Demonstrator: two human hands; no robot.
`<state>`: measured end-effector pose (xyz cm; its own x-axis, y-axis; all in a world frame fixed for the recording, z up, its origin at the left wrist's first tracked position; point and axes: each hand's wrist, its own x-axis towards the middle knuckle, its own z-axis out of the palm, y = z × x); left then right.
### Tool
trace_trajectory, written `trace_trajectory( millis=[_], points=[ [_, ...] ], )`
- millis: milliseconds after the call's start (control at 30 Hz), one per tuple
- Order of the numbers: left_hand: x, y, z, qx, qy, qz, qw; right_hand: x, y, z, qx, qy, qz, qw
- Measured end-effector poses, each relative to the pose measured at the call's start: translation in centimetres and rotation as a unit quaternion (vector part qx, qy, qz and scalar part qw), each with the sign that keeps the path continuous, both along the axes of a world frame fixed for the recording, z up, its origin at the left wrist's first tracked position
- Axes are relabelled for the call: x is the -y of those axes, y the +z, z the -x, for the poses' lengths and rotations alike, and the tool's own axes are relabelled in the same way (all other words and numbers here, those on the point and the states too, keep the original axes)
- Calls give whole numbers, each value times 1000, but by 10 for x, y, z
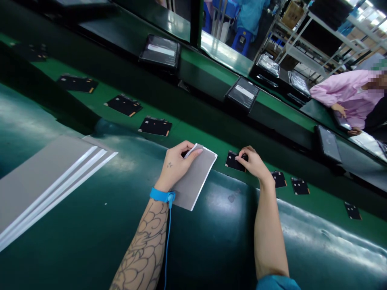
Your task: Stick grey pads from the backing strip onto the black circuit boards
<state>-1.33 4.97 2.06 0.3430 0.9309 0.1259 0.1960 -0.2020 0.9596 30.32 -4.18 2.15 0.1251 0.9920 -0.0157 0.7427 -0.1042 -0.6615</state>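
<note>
My left hand (pixel 178 161) pinches the top corner of a grey rectangular sheet with a white border (pixel 193 185), which lies on the dark green bench mat (pixel 211 229). Its corner curls up under my fingers. My right hand (pixel 252 163) grips a small black panel (pixel 231 161) at the edge of a green conveyor belt (pixel 199 139), and my fingers hide part of it. Similar black panels (pixel 155 126) lie in a row along the belt on both sides of my hands. A blue wrist strap (pixel 161 195) circles my left wrist, its blue cord running down.
A stack of grey white-edged sheets (pixel 45 181) lies on the mat at the left. Dark tablets in black holders (pixel 242 94) line a raised shelf behind the belt. A person in a pink smock (pixel 347 98) handles a tablet at the far right.
</note>
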Motion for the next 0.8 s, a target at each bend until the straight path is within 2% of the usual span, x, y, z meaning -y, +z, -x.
trace_trajectory(
  millis=[233, 333, 500, 633, 800],
  points=[
    [0, -2, 1, -8, 1, -7, 1000, 12, 3, -5, -27, -10, 0, 1000],
    [0, -4, 1, -12, 1, -6, 1000, 25, -4, 0, -26, -30, -41, 998],
    [-1, -5, 2, -26, -4, -13, 1000, 48, -20, 16, 27, -107, -128, 986],
    [-1, -6, 2, -35, 4, -18, 999, 57, -25, 22, 64, -136, -142, 978],
    [-1, -7, 2, -37, 0, -19, 999, 58, -23, 25, 88, -158, -142, 973]
  ],
)
